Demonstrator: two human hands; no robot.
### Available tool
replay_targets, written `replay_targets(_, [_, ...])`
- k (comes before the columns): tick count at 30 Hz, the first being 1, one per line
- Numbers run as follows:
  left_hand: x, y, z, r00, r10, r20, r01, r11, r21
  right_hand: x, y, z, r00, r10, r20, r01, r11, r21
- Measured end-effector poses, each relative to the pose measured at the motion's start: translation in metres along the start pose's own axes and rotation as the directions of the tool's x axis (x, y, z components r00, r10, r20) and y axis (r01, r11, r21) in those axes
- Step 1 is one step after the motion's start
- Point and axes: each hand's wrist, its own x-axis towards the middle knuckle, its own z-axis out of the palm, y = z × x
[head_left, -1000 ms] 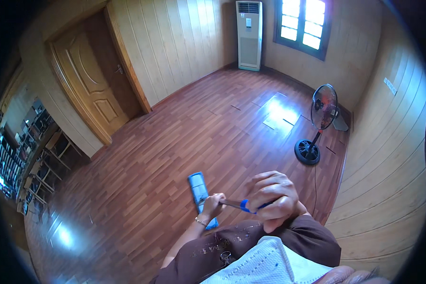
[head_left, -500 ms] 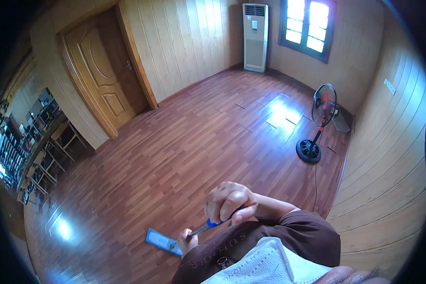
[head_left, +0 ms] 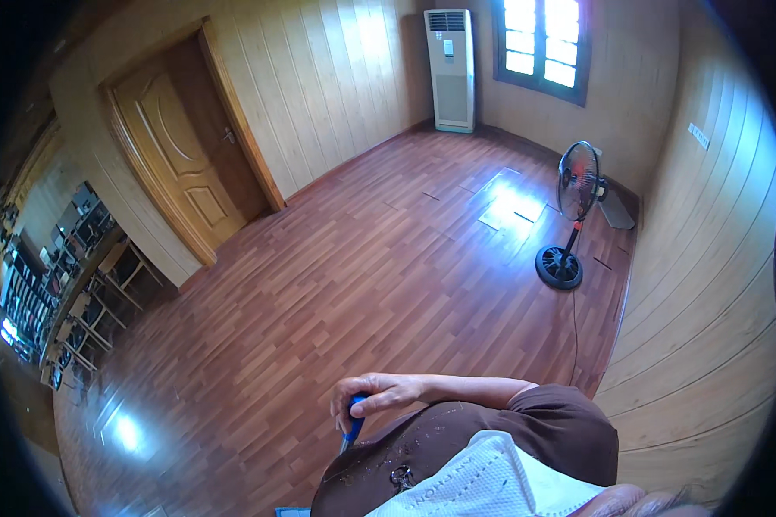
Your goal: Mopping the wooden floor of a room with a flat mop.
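Note:
My right hand (head_left: 375, 398) is closed round the blue grip at the top of a flat mop's handle (head_left: 354, 415), in front of my chest. A short stretch of the pole shows below the grip, then my brown shirt covers it. Only a light blue edge of the mop head (head_left: 291, 512) peeks out at the bottom of the picture, by the floor. My left hand is out of sight behind my body.
Wood-pattern flooring (head_left: 319, 284) spreads ahead, with some lifted board edges near the glare. A standing fan (head_left: 569, 215) with a trailing cord is by the right wall. A tall air conditioner (head_left: 453, 77), a closed door (head_left: 181, 146) and a desk with chairs (head_left: 86, 302) line the room.
My right hand has moved left and down with the mop handle, which now stands steeper. The mop head has slid back toward me, mostly out of view. My left hand has gone from sight.

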Motion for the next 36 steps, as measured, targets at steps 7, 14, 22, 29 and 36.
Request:
replay_targets(7, [0.009,0.052,0.032,0.995,0.064,0.08,-0.052,0.988,-0.144,-0.07,-0.038,-0.002,0.994,0.06,-0.096,-0.075,0.984,-0.162])
replay_targets(14, [0.022,0.135,0.064,0.98,0.121,0.157,-0.071,0.954,-0.291,-0.152,-0.115,-0.006,0.979,-0.034,-0.202,-0.057,0.901,-0.431])
replay_targets(22, [0.068,0.306,0.081,0.845,0.535,-0.009,-0.512,0.804,-0.303,-0.252,-0.177,0.008,0.945,-0.282,-0.165,0.04,0.6,-0.799])
replay_targets(29, [0.092,0.422,0.139,0.655,0.695,0.297,-0.573,0.713,-0.405,-0.311,-0.224,0.038,0.924,-0.349,-0.156,-0.027,0.349,-0.937])
replay_targets(36, [0.075,0.538,0.162,0.299,0.826,0.477,-0.624,0.548,-0.557,-0.332,-0.253,0.085,0.871,-0.48,-0.101,-0.104,0.019,-0.994])
